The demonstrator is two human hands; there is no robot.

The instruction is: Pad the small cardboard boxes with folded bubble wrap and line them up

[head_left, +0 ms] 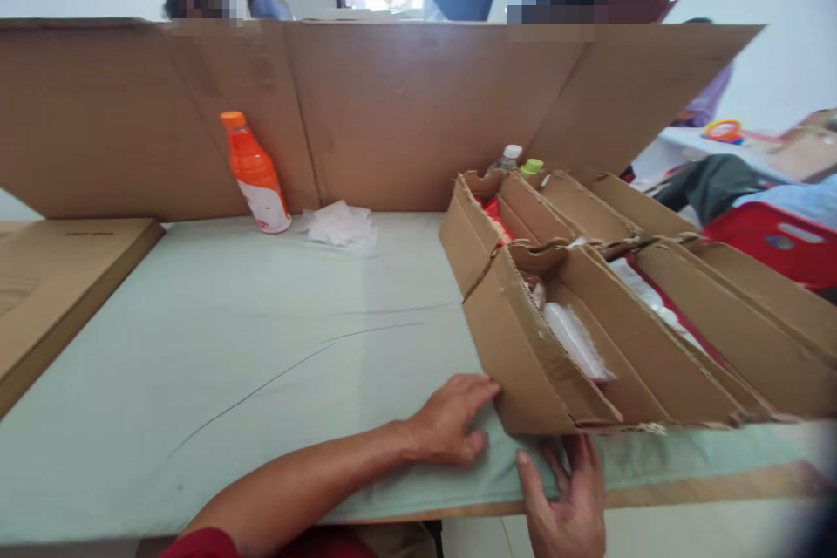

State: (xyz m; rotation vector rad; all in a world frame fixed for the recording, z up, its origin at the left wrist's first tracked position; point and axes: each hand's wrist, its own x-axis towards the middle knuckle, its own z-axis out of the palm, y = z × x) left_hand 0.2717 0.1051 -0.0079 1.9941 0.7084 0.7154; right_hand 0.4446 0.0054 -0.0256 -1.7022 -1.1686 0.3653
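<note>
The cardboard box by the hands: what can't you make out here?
- Head view: the cardboard box flaps hide most of its contents.
- Two bottles behind it show caps only.
- Right hand is cut off by the bottom edge.
- Left hand fingertips tuck under the box corner.

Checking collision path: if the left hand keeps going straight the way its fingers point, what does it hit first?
The left hand points right, fingers already at the near corner of the open cardboard box. It would meet that box wall first; contact looks likely but depth is unclear.
</note>
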